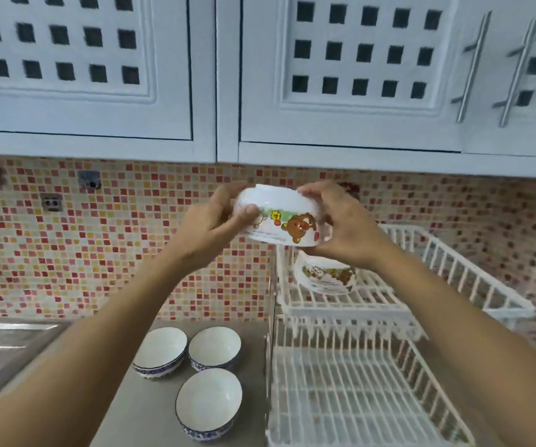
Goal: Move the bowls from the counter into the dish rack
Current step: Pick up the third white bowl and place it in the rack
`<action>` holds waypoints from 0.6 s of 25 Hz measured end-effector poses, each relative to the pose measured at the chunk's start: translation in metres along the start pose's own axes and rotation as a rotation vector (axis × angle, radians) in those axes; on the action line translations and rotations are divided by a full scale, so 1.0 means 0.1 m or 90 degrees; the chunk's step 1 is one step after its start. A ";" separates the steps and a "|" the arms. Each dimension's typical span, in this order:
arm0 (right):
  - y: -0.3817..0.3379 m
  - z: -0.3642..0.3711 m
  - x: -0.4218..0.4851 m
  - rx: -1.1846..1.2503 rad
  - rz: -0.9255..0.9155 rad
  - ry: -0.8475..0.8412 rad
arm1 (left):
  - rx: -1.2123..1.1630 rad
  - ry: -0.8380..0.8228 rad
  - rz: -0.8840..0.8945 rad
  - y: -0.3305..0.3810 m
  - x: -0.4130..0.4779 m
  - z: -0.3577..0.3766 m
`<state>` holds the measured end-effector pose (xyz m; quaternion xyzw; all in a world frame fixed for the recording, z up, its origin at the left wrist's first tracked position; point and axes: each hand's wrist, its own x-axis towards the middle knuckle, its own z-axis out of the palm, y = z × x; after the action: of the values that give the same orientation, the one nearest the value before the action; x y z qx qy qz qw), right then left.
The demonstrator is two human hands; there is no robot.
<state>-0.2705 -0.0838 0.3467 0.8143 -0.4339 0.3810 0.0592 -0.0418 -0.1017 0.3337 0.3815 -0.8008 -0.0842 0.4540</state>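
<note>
bowls are spread over two spots right now. one white bowl with a cartoon bear print (281, 218) is held up in the air in front of the mosaic tile wall (99, 253), flipped so its base is turned up and a bit toward the wall, with the bear band facing the camera. it's gripped from both sides: the left hand (210, 225) is wrapped on its left edge with the thumb pressed on the printed side, and the right hand (340, 227) is cupped round its right edge, fingers curled over the top. so both grips are closed on that same bowl, nothing else is held.

a second bear-print bowl (326, 274) is already sat upside down on the upper tier of the white wire dish rack (453, 275), near its left end, just below the held one. the lower tier of the rack looks bare as far as can be seen, though it's a bit blurry.

three more bowls are left upright on the grey desk (150, 411) just left of the rack, white inside with blue patterned bands outside: a back left bowl (160, 350), a back right bowl (215, 347) just beside it, and a front bowl (209, 402) nearer the camera. a steel sink edge (5, 346) is seen at far left, and white cabinet doors (82, 66) with square cutouts are hung above.
</note>
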 end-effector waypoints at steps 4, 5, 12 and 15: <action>0.49 -0.31 -0.20 -0.140 -0.113 -0.010 | -0.027 -0.121 0.006 0.21 0.23 0.50; 0.60 -0.34 -0.25 -0.146 -0.116 -0.018 | -0.050 -0.133 -0.003 0.25 0.26 0.60; 1.13 -0.29 -0.51 0.054 0.121 -0.132 | 0.023 -0.159 -0.024 0.23 0.23 1.22; 1.29 -0.24 -0.55 0.118 0.198 -0.168 | 0.057 -0.170 -0.026 0.23 0.21 1.35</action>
<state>-0.3992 -0.1168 0.2964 0.7822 -0.5215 0.3139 -0.1330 -0.1668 -0.1291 0.2811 0.4028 -0.8491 -0.1076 0.3243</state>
